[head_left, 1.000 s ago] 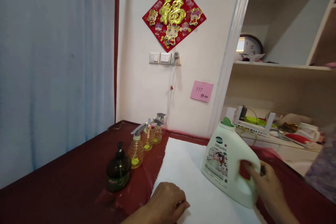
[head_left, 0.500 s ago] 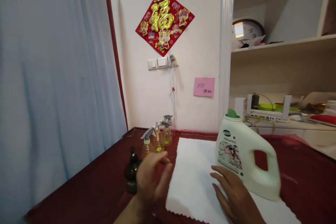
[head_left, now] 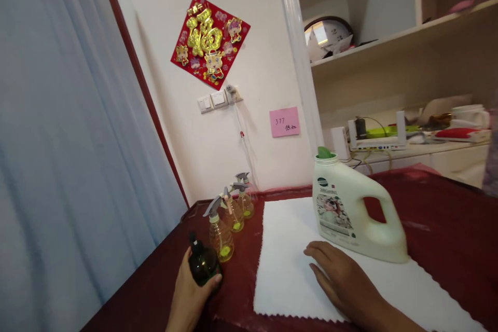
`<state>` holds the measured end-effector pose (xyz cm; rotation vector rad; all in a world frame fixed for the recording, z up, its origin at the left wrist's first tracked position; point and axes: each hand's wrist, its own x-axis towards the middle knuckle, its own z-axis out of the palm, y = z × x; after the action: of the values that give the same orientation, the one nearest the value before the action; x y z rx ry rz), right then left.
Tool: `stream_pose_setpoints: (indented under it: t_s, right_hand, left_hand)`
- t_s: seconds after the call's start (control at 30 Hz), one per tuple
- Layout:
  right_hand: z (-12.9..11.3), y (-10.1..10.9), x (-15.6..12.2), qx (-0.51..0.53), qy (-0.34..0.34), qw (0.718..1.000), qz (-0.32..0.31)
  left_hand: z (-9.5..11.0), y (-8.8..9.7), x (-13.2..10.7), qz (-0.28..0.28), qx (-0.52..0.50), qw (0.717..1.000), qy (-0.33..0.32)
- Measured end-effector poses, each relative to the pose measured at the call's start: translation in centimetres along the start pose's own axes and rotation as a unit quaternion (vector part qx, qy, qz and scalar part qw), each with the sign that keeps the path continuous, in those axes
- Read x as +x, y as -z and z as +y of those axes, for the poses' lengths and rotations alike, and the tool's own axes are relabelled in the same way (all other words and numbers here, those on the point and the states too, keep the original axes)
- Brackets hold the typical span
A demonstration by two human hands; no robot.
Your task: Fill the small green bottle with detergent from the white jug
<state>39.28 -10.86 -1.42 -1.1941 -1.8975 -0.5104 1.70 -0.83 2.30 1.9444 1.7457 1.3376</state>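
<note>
My left hand (head_left: 189, 290) is wrapped round a small dark pump bottle (head_left: 204, 263), thumb at the front and fingers behind it. Close beside that bottle stands a clear spray bottle (head_left: 221, 241) with a grey trigger, and more of the same kind (head_left: 235, 215) line up behind. Over the white scallop-edged mat (head_left: 282, 259) hovers or rests my right hand (head_left: 338, 277), its fingers stretched out and holding nothing. A pale green detergent jug (head_left: 350, 212) with a handle and a green spout stands upright on the mat, just beyond my right fingers.
A dark red cloth covers the table (head_left: 151, 280). To the left hangs a blue curtain (head_left: 70, 140). Behind the table, the wall carries a red decoration (head_left: 210, 41) and a pink note (head_left: 285, 122). At right, shelves hold a clock (head_left: 330, 31) and a white router (head_left: 379, 140).
My left hand has moved down and left and closed on the dark pump bottle. My right hand stays over the mat. The view has tilted and turned to the right.
</note>
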Motion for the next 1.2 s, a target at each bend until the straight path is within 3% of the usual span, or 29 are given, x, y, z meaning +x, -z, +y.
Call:
stream_pose_setpoints:
  t_s: [0.1, 0.23, 0.33, 0.43, 0.53, 0.63, 0.73, 0.83, 0.93, 1.07, 1.2]
  right_hand:
    - [0.0, -0.2, -0.2, 0.020, -0.017, 0.999, -0.022]
    - [-0.1, -0.2, -0.1, 0.054, -0.046, 0.996, -0.060]
    - [-0.3, 0.0, 0.3, 0.105, -0.088, 0.986, -0.092]
    - [-0.5, 0.4, 0.8, 0.133, -0.119, 0.978, -0.104]
    - [-0.7, 1.0, 1.1, 0.157, -0.150, 0.970, -0.110]
    - [-0.9, 1.4, 1.2, 0.199, -0.192, 0.954, -0.117]
    - [-0.7, 1.2, 1.1, 0.242, -0.231, 0.936, -0.114]
    - [-0.2, 0.6, 0.9, 0.297, -0.261, 0.914, -0.097]
    - [0.2, 0.2, 1.0, 0.341, -0.280, 0.894, -0.082]
    - [0.0, 0.3, 1.1, 0.347, -0.288, 0.888, -0.089]
    - [-0.5, 0.4, 1.3, 0.342, -0.282, 0.891, -0.098]
  left_hand:
    - [-0.1, -0.1, 0.3, -0.027, 0.000, 1.000, -0.011]
    - [-0.2, 0.5, 0.0, -0.002, 0.023, 1.000, -0.021]
    - [0.8, 0.9, -0.3, 0.016, 0.024, 0.999, -0.034]
    - [3.9, 0.9, -0.5, 0.043, -0.012, 0.998, -0.036]
    - [8.6, -0.3, -0.6, -0.013, -0.107, 0.994, -0.018]
    - [13.2, -3.2, -0.6, -0.071, -0.236, 0.969, -0.021]
    - [15.9, -7.0, -1.2, -0.162, -0.271, 0.946, -0.076]
    - [16.3, -10.4, -2.5, -0.205, -0.274, 0.936, -0.085]
    - [15.2, -12.6, -3.8, -0.215, -0.282, 0.932, -0.071]
    - [14.0, -12.8, -4.4, -0.209, -0.281, 0.934, -0.072]
    - [13.5, -12.0, -4.4, -0.248, -0.270, 0.927, -0.080]
